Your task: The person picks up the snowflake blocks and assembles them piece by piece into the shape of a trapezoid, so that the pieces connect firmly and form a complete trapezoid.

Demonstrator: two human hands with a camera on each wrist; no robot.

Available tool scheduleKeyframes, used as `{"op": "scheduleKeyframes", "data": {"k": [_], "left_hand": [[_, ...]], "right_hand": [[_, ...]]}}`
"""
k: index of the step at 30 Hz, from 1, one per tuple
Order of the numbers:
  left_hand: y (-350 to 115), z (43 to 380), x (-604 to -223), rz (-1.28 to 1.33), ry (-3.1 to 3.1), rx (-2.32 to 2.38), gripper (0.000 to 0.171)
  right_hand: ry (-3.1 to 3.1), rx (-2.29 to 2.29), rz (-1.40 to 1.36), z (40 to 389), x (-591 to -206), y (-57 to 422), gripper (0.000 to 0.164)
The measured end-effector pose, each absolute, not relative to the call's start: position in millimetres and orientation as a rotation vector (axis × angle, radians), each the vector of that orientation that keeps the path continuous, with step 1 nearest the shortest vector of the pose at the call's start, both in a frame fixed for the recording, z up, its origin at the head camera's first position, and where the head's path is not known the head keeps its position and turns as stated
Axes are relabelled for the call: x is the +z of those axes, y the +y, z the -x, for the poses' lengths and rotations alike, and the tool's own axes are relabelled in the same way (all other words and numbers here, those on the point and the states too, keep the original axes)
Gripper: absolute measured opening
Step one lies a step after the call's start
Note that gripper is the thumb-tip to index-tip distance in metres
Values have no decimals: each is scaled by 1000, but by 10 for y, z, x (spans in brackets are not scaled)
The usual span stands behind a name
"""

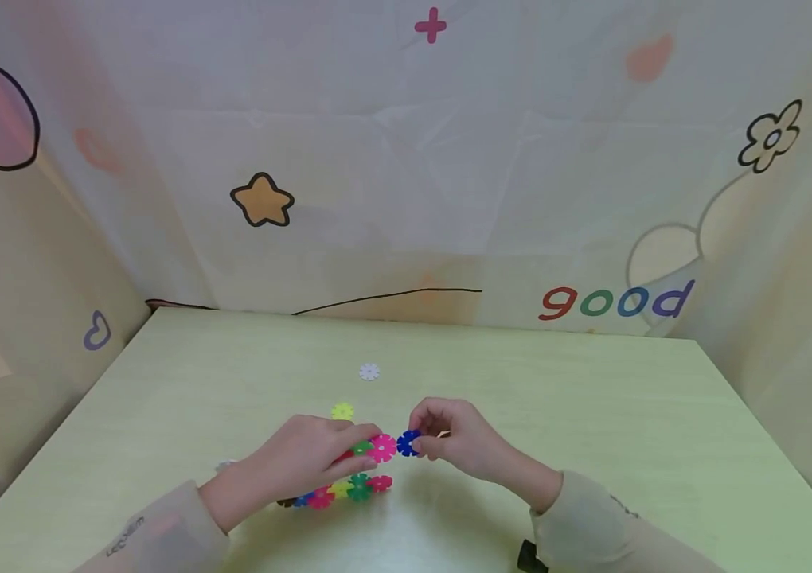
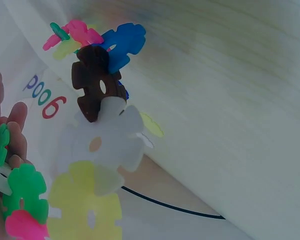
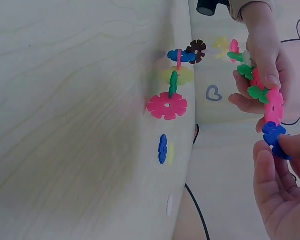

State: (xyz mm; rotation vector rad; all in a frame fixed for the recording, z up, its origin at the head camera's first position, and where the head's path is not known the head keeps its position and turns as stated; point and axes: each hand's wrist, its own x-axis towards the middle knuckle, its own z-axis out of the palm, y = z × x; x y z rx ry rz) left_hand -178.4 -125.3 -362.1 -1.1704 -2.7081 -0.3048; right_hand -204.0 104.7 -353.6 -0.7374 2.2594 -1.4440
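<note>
My left hand [image 1: 306,452] grips one stretch of a chain of notched plastic snowflake discs, with a pink disc [image 1: 381,448] at its end. Between the thumb and fingers of my right hand [image 1: 459,438] is a blue snowflake disc [image 1: 408,442]. In the right wrist view the blue meets the pink disc's edge [image 3: 274,106]; how deep the notches sit is hidden. The chain bends round through yellow [image 2: 85,205], white [image 2: 117,135], brown [image 2: 92,82] and blue discs [image 2: 125,46]. Its other stretch, with a green disc [image 1: 359,487], lies below my left hand.
Farther back on the pale table [image 1: 592,414] lie a loose yellow disc [image 1: 342,411] and a white disc [image 1: 369,372]. A loose blue disc [image 3: 163,149] shows in the right wrist view. A printed curtain [image 1: 377,159] surrounds the table's back and sides.
</note>
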Motion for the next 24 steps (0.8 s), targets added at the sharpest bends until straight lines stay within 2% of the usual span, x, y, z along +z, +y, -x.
{"op": "scheduleKeyframes", "data": {"k": [24], "left_hand": [[-1154,1803,-3653,1231,-2676,-276,33]], "right_hand": [[2463,-1408,923,1900,-3525,1028,7]]}}
